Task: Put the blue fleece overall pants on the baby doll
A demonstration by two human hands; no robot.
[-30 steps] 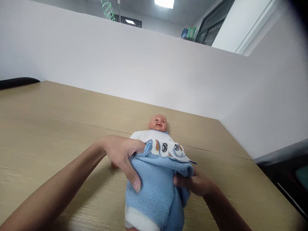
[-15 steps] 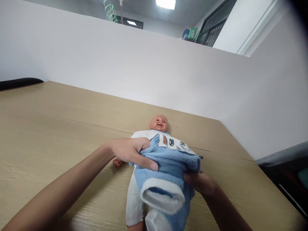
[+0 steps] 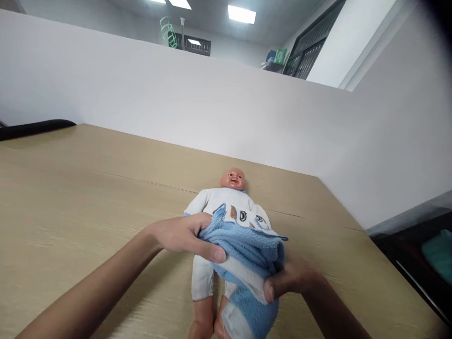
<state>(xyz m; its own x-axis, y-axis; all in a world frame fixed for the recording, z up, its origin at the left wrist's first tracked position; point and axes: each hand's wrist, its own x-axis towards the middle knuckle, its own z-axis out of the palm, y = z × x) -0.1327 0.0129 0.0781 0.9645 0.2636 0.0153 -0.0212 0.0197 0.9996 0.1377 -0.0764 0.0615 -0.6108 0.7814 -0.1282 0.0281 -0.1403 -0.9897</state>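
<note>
A baby doll in a white outfit with blue trim lies on its back, head toward the wall. Over its belly and one leg I hold a small blue terry garment with white cuffs and an embroidered face on a white patch. My left hand grips the bunched cloth on the left, thumb on top and fingers hidden underneath. On the right, my right hand pinches the garment near a white cuff, its thumb on the outside. The doll's bare lower legs show below the white trousers.
The wooden table carries the doll and ends at a white partition wall. A black curved edge stands at the far left. To the right, beyond the table's edge, are dark items and a teal thing.
The garment has shifted down and slightly left, baring more of the doll's chest and legs. My right hand has come out onto the cloth by the cuff, whose opening has folded flat.
</note>
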